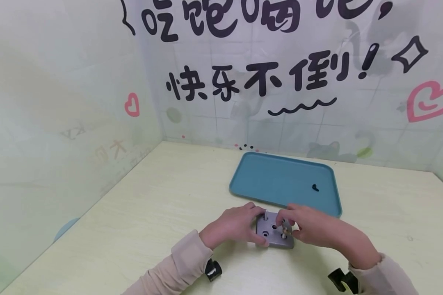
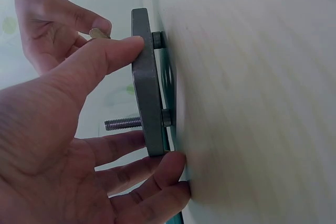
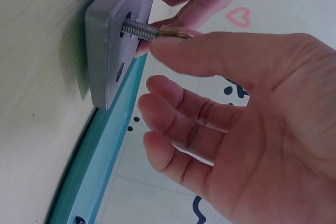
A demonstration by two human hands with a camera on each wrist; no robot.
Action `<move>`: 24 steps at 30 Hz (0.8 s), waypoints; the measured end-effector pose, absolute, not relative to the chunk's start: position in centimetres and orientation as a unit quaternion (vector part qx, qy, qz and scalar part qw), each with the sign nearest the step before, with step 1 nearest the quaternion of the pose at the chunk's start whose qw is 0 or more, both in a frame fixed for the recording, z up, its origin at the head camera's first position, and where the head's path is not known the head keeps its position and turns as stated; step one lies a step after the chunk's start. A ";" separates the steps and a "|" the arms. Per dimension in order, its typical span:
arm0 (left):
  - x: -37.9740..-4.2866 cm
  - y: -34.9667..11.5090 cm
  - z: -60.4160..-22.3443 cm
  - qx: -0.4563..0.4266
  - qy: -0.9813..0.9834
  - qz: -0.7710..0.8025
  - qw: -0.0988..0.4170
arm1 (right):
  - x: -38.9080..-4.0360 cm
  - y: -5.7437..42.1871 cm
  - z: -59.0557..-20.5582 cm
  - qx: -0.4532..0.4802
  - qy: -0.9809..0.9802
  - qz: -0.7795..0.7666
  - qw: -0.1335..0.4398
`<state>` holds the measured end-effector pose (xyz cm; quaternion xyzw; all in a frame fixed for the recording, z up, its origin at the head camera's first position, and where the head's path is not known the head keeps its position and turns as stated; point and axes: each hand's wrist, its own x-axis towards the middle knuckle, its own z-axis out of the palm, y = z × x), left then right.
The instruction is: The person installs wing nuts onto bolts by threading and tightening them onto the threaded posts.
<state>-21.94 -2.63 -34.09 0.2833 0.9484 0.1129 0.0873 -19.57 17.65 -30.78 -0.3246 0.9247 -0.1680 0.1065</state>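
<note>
A grey metal plate [image 1: 275, 238] with several holes is held just in front of the tray. My left hand [image 1: 236, 224] grips it by its edges, thumb on the near side and fingers at the far side. Two bolts go through the plate; a bare threaded bolt [image 2: 123, 124] stands near the left fingers, its head on the underside. At the other bolt [image 3: 139, 29], my right hand [image 1: 313, 226] pinches a brass-coloured wing nut [image 3: 174, 33] at the thread's end. Thumb and fingertip partly hide the nut. The other right fingers are loosely bent, clear of the plate.
Behind the plate lies a blue tray [image 1: 280, 176] with a small black piece [image 1: 315, 187] on it. The pale wooden table [image 1: 162, 205] meets printed wall sheets [image 1: 214, 123] at the back and left. Black wrist mounts [image 1: 213, 270] hang under both sleeves.
</note>
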 end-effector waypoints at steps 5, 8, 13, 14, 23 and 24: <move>-22.0 -2.6 -34.1 0.285 0.949 0.109 0.084 | -19.5 17.3 -30.8 -0.272 0.941 -0.161 0.123; -22.0 -2.5 -34.2 0.289 0.947 0.111 0.082 | -19.4 17.2 -30.8 -0.242 0.946 -0.170 0.135; -21.9 -2.6 -34.1 0.285 0.948 0.113 0.084 | -19.4 17.2 -30.8 -0.230 0.950 -0.168 0.127; -21.9 -2.6 -34.1 0.284 0.948 0.113 0.084 | -19.4 17.2 -30.8 -0.230 0.952 -0.161 0.121; -21.8 -2.6 -34.1 0.284 0.949 0.109 0.079 | -19.5 17.0 -31.0 -0.228 0.959 -0.144 0.084; -21.8 -2.6 -34.1 0.284 0.950 0.107 0.077 | -19.5 17.0 -31.0 -0.235 0.958 -0.144 0.078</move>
